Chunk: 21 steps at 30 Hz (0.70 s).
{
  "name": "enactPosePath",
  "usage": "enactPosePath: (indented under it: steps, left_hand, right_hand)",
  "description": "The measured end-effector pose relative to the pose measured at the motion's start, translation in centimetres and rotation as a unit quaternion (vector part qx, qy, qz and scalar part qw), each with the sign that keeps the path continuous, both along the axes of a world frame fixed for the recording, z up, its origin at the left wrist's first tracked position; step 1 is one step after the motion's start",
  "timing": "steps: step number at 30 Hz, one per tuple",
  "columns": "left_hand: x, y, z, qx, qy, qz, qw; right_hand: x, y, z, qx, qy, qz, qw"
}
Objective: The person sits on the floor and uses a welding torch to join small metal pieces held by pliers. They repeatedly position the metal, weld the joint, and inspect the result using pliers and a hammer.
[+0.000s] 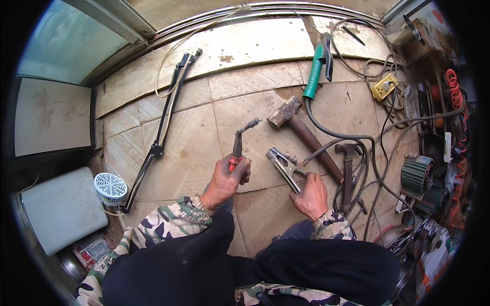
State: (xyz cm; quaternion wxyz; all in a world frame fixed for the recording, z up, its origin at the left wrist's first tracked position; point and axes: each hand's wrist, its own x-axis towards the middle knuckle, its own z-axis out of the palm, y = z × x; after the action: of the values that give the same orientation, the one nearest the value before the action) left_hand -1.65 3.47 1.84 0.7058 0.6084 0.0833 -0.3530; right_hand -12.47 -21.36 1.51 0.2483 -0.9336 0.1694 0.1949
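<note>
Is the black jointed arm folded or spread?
Spread: the arm has its two sections reaching opposite ways, not doubled back on each other.

So the left hand (227, 176) has the pliers (237, 148) and the right hand (311, 196) has the clamp (286, 171) off to their right, with the big hammer (307, 134) on the tiles (173, 168) past the clamp and the small hammer (348, 176) right of its handle, beside the cables (352, 136). Over left, the jointed arm (156, 150) runs forward onto the plank (245, 43). The welding handle (314, 76) lies beyond the big hammer, across the plank's near edge, socket box (384, 87) to its right, motor (416, 173) far right and closer in.
</note>
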Motion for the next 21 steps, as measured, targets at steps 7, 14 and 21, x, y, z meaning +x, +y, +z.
enactPosePath:
  steps: [7,14,21]
  left_hand:
    - [-1.1,2.8,3.2,0.153,-0.144,0.024,0.977]
    - [-2.5,4.8,6.0,0.314,-0.265,-0.013,0.911]
    - [-3.4,4.3,5.3,0.376,-0.426,-0.028,0.823]
  right_hand:
    - [1.3,-0.5,3.0,-0.039,0.023,0.118,0.992]
    - [0.3,-0.1,3.0,0.057,-0.103,0.112,0.987]
    - [-3.7,0.5,1.2,0.208,-0.148,0.020,0.967]
